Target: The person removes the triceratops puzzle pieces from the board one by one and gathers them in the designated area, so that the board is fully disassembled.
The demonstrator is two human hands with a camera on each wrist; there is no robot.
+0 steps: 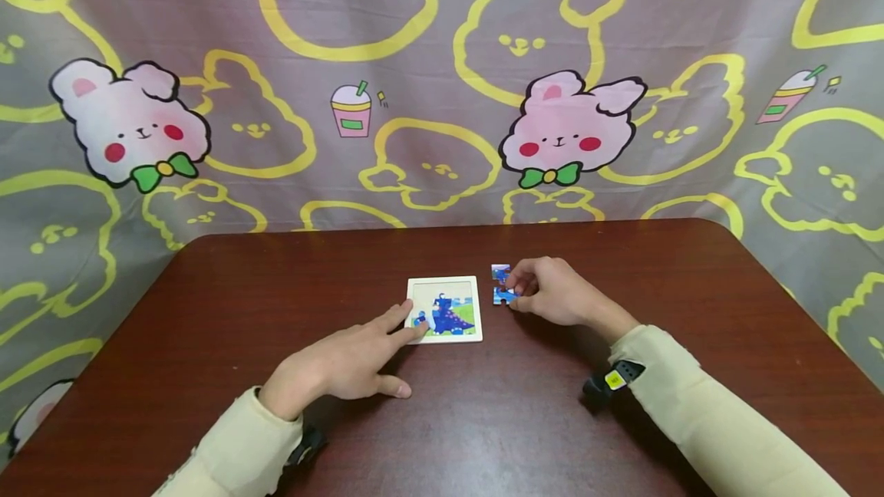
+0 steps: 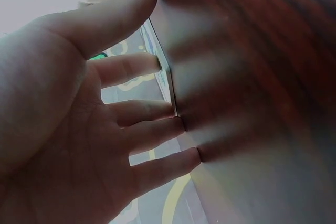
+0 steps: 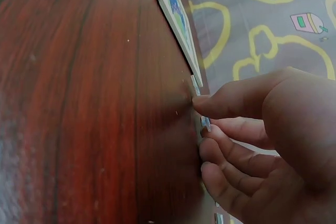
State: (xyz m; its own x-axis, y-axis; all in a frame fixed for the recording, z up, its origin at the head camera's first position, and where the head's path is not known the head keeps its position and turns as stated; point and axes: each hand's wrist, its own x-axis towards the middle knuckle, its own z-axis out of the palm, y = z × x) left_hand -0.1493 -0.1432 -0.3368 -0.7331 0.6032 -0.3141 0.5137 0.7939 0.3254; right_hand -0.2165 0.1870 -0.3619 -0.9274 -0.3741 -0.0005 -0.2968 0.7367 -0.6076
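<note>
showing blue, the white-edged puzzle [image 1: 456, 319] is touched by the spread left hand [image 1: 351, 360], one piece [image 1: 502, 297] pinched by the right hand [image 1: 558, 293].

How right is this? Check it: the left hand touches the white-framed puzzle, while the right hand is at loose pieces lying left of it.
Not quite: the head view shows the loose pieces right of the white-framed puzzle. The left hand does touch the puzzle, and the right hand is at the pieces.
</note>
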